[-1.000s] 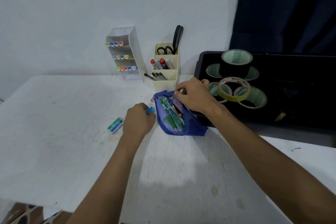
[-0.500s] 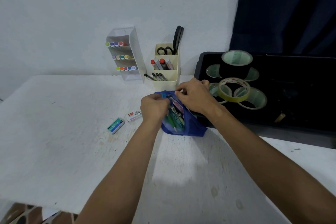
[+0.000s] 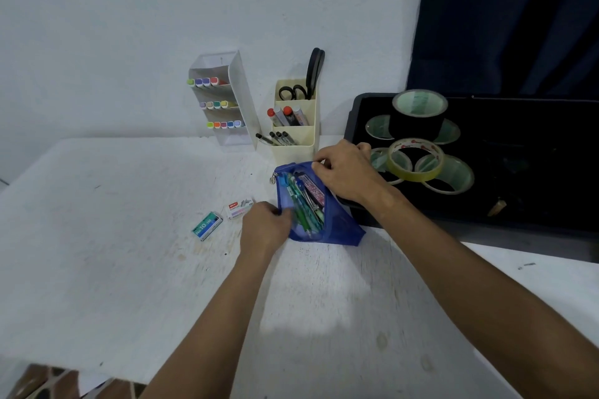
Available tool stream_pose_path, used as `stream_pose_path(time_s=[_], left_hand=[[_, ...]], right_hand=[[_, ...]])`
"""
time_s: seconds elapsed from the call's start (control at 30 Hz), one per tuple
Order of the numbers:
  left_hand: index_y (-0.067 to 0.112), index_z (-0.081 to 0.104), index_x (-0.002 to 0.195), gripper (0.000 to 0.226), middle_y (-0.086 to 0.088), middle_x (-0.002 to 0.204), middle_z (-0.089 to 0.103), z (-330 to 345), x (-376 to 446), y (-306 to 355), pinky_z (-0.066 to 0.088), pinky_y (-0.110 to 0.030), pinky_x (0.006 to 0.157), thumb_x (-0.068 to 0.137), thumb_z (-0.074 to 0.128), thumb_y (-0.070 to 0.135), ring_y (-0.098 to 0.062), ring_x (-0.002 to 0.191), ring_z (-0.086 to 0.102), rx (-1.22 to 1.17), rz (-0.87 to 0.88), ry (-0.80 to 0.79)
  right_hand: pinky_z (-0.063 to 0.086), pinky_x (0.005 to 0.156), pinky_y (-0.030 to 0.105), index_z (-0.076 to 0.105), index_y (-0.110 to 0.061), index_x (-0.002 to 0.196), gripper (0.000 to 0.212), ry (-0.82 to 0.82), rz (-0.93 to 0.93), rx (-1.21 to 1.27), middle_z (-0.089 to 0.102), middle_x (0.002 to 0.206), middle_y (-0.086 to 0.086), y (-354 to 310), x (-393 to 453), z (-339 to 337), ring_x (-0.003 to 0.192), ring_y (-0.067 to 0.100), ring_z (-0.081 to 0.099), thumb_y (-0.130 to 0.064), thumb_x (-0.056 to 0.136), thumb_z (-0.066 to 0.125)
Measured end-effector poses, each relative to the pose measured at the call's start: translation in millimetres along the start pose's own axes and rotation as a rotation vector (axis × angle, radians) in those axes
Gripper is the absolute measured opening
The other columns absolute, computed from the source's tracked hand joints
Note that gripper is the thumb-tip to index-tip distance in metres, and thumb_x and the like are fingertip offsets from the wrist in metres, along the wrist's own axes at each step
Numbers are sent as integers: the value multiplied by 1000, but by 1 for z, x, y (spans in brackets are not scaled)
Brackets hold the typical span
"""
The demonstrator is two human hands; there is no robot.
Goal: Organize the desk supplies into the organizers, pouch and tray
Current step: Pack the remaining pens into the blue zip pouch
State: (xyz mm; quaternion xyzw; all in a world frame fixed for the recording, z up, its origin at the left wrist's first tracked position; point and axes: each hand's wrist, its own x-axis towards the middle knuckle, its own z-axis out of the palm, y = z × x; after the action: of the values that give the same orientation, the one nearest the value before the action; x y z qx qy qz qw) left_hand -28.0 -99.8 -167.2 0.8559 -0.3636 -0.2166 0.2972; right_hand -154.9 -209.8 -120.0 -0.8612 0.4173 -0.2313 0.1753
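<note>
A blue mesh pouch (image 3: 337, 227) lies open on the white table, filled with several pens and a patterned item. My right hand (image 3: 348, 172) pinches the pouch's upper edge near the black tray. My left hand (image 3: 265, 227) rests against the pouch's left side, fingers curled at its opening; whether it holds anything is hidden. Two small staple boxes lie left of the pouch: a green one (image 3: 206, 225) and a white-pink one (image 3: 239, 208).
A white slanted organizer (image 3: 236, 100) holds rows of coloured markers by the wall. A cream organizer (image 3: 299, 136) holds scissors, markers and pens. The black tray (image 3: 534, 172) on the right carries several tape rolls. A dark curtain hangs behind it.
My left hand carried a small blue item from the table into the pouch, then drew back down to the pouch's left edge. The white-pink staple box became visible. My right hand stayed put.
</note>
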Motion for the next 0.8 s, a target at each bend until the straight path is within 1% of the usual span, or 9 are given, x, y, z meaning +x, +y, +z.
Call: stream_pose_path(time_s=[0.1,0.23,0.3,0.37,0.43,0.5,0.6,0.7,0.8], left_hand=[[9,49,54,33,-1,50,46,-10,-1,3,29,-23,44,88,52,9,-15,49,44,-21,62,-41],[-4,64,67,21,-7,52,51,-41,-8,26,34,-24,51,81,58,10,-16,47,42,-230,114,-15],[-5,66,67,20,-12,53,54,-56,-9,30,36,-26,53,77,59,11,-17,49,44,-232,135,15],[-2,69,70,21,-17,60,62,-64,-6,28,39,-28,55,75,59,15,-18,53,48,-141,120,55],[3,73,81,20,-12,65,64,-66,-3,25,41,-26,55,75,60,17,-17,55,51,-146,80,11],[7,71,97,26,-7,69,68,-63,-2,20,42,-25,55,77,61,18,-15,55,54,-163,45,-50],[13,60,122,43,-8,92,72,-61,0,11,52,-30,71,80,61,23,-18,78,64,2,69,0],[14,63,115,35,-5,73,68,-64,3,7,44,-25,55,80,59,19,-14,59,55,-142,34,-106],[15,60,122,41,-8,92,71,-68,12,5,50,-28,65,82,59,26,-18,75,65,-35,58,-58]], right_hand=[[25,97,41,72,-19,102,26,6,0,-3,70,97,1,-1,-1,-2,104,17,53,-28,94,49],[20,96,38,71,-18,93,27,12,-108,-136,67,85,7,-5,-6,-1,97,24,55,-26,94,45],[17,97,38,70,-16,101,29,-14,-199,-240,66,91,8,-12,-11,-4,99,23,53,-27,96,43],[21,97,39,67,-16,105,30,-107,-280,-326,66,95,7,-24,-17,-6,99,24,54,-29,98,41],[31,91,38,65,-13,102,26,-184,-332,-355,66,96,7,-35,-24,-3,91,25,56,-27,98,43],[41,77,33,63,-12,104,23,-236,-267,-299,64,99,10,-42,-26,1,85,26,57,-25,96,46],[44,69,31,63,-13,110,25,-286,-132,-195,62,105,11,-45,-23,9,90,28,61,-25,92,52],[49,66,31,64,-14,110,28,-295,-32,-52,66,100,9,-46,-23,11,84,26,62,-30,90,52],[48,67,31,62,-13,114,29,-291,21,-25,64,104,9,-48,-24,14,86,26,61,-29,91,51]])
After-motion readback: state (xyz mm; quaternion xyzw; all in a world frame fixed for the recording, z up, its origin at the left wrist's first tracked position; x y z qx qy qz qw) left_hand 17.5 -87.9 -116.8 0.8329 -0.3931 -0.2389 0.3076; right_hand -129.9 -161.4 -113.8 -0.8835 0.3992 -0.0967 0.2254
